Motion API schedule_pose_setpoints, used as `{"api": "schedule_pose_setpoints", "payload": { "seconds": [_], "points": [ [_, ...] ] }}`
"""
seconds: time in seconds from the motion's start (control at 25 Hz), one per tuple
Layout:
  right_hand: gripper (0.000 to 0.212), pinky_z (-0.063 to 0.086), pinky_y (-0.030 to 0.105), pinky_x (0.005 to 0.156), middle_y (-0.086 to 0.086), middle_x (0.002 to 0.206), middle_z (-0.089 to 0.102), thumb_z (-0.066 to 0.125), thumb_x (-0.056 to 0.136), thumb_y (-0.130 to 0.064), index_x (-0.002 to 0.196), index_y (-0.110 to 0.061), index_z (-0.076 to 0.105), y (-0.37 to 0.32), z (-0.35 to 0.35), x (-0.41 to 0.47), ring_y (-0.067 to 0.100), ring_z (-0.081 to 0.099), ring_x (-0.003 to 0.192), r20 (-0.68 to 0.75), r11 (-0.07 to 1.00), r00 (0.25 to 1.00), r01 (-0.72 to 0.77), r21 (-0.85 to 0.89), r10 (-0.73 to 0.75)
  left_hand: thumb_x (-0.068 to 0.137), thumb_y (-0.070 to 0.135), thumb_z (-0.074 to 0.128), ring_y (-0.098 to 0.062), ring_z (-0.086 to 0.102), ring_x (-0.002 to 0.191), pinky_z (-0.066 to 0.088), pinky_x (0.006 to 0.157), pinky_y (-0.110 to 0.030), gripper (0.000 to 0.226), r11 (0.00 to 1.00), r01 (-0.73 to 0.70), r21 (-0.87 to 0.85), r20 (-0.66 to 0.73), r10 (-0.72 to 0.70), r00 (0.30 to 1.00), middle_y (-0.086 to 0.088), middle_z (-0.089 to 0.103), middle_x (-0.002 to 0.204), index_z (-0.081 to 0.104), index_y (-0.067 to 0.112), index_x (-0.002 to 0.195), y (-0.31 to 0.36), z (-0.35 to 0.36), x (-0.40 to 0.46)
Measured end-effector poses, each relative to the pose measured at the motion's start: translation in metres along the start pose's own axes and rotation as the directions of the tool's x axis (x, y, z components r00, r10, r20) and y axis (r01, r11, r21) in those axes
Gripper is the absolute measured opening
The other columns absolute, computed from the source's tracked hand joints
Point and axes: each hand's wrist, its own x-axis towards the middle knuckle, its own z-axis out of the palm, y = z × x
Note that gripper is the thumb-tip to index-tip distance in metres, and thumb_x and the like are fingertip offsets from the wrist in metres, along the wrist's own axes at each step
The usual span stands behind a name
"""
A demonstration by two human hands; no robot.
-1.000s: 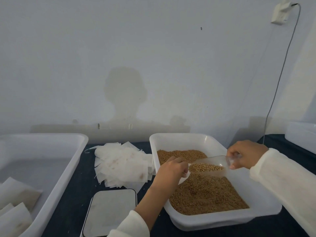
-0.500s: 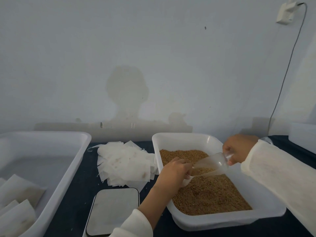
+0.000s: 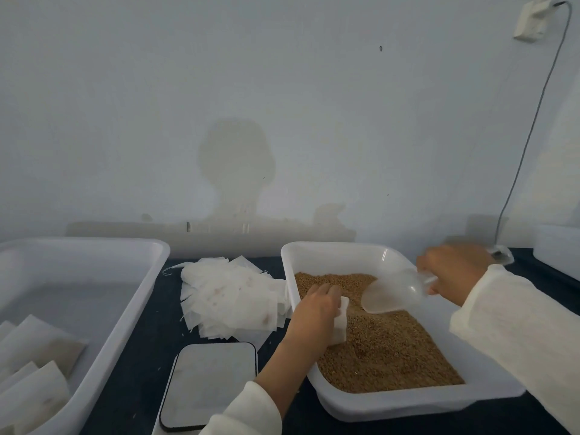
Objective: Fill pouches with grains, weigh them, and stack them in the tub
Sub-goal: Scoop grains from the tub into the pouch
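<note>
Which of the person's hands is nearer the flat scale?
Left. The left hand, holding a pouch, is just beyond the scale; the right hand is farther off.

Cut off at the left edge: the big white tub point(image 3: 94, 277), along with the filled pouches point(image 3: 37, 365) stacked in its near corner. Half hidden behind the left hand point(image 3: 314, 312): the pouch point(image 3: 341, 321) it grips, only a white strip peeking out. Blurred and see-through, the scoop point(image 3: 392, 293); handle swallowed by the right hand point(image 3: 455, 271). Impossible to tell whether any grain remains inside. Clipped at the far right edge: a white box point(image 3: 558, 249).
</note>
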Motion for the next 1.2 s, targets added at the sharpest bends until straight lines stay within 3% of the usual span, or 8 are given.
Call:
{"api": "schedule_pose_setpoints", "payload": {
  "seconds": [0.12,0.24,0.52,0.6,0.72,0.8,0.92,1.2],
  "points": [
    [0.005,0.046,0.025,0.074,-0.006,0.096,0.062,0.061,0.086,-0.026,0.091,-0.024,0.062,-0.006,0.025,-0.003,0.014,0.061,0.089,0.217,0.979,0.975,-0.083,0.184,0.041,0.093,0.000,0.048,-0.016,0.045,0.092,0.037,0.073,-0.024,0.013,0.996,0.066,-0.064,-0.121,-0.074,0.990,-0.004,0.053,0.105,0.046,0.010,0.100,0.000,0.000,-0.002],
    [0.010,0.050,0.024,0.072,-0.008,0.086,0.060,0.058,0.088,-0.029,0.080,-0.027,0.053,-0.026,0.065,-0.005,0.012,0.062,0.081,0.178,0.944,0.982,-0.118,0.307,0.065,0.092,0.000,0.049,-0.016,0.043,0.081,0.038,0.066,-0.027,0.019,0.982,0.086,-0.166,-0.189,-0.117,0.975,0.002,0.045,0.096,0.038,0.015,0.096,0.001,-0.006,-0.006],
    [0.010,0.049,0.024,0.075,-0.007,0.094,0.059,0.054,0.092,-0.033,0.098,-0.025,0.053,-0.068,0.118,0.003,0.012,0.059,0.082,0.156,0.856,0.983,-0.162,0.491,0.097,0.101,0.016,0.036,-0.006,0.044,0.072,0.031,0.055,-0.011,0.011,0.927,0.113,-0.359,-0.194,-0.192,0.962,0.008,0.046,0.092,0.035,0.022,0.092,0.003,-0.011,-0.011],
    [0.003,0.049,0.022,0.075,-0.008,0.095,0.060,0.055,0.091,-0.027,0.092,-0.029,0.053,-0.065,0.120,0.004,0.011,0.061,0.085,0.162,0.861,0.983,-0.155,0.484,0.086,0.099,0.011,0.039,-0.007,0.043,0.074,0.031,0.057,-0.011,0.013,0.929,0.143,-0.342,-0.159,-0.207,0.965,0.004,0.049,0.095,0.035,0.020,0.091,0.002,-0.013,-0.011],
    [0.023,0.049,0.022,0.078,-0.008,0.090,0.058,0.052,0.090,-0.016,0.074,-0.032,0.048,-0.054,0.117,0.009,0.012,0.061,0.087,0.203,0.886,0.979,-0.109,0.451,0.017,0.091,0.000,0.052,-0.015,0.049,0.085,0.034,0.065,-0.016,0.022,0.958,0.133,-0.253,-0.145,-0.174,0.974,-0.003,0.052,0.102,0.037,0.016,0.094,0.001,-0.013,-0.010],
    [0.008,0.047,0.019,0.072,-0.009,0.084,0.055,0.055,0.089,-0.019,0.089,-0.026,0.060,-0.052,0.114,0.013,0.012,0.060,0.089,0.200,0.899,0.979,-0.047,0.436,-0.046,0.090,-0.001,0.052,-0.018,0.051,0.093,0.036,0.069,-0.019,0.021,0.974,0.135,-0.181,-0.156,-0.164,0.974,-0.004,0.051,0.107,0.042,0.012,0.102,0.003,-0.012,-0.009],
    [0.014,0.038,0.013,0.061,-0.016,0.078,0.048,0.057,0.090,-0.023,0.104,-0.024,0.060,-0.060,0.112,0.013,0.007,0.055,0.083,0.166,0.898,0.983,-0.006,0.440,-0.075,0.094,0.003,0.047,-0.017,0.046,0.098,0.036,0.074,-0.023,0.022,0.987,0.149,-0.068,-0.189,-0.159,0.969,-0.003,0.049,0.115,0.043,0.011,0.114,0.007,-0.013,-0.009],
    [0.006,0.049,0.021,0.086,-0.011,0.094,0.063,0.066,0.086,-0.024,0.090,-0.026,0.061,-0.037,0.101,-0.012,0.004,0.060,0.088,0.145,0.784,0.989,-0.058,0.617,-0.040,0.092,0.000,0.048,-0.016,0.042,0.098,0.037,0.076,-0.026,0.028,0.988,0.151,-0.032,-0.218,-0.155,0.964,-0.002,0.048,0.117,0.044,0.012,0.117,0.006,-0.014,-0.011]
  ]
}}
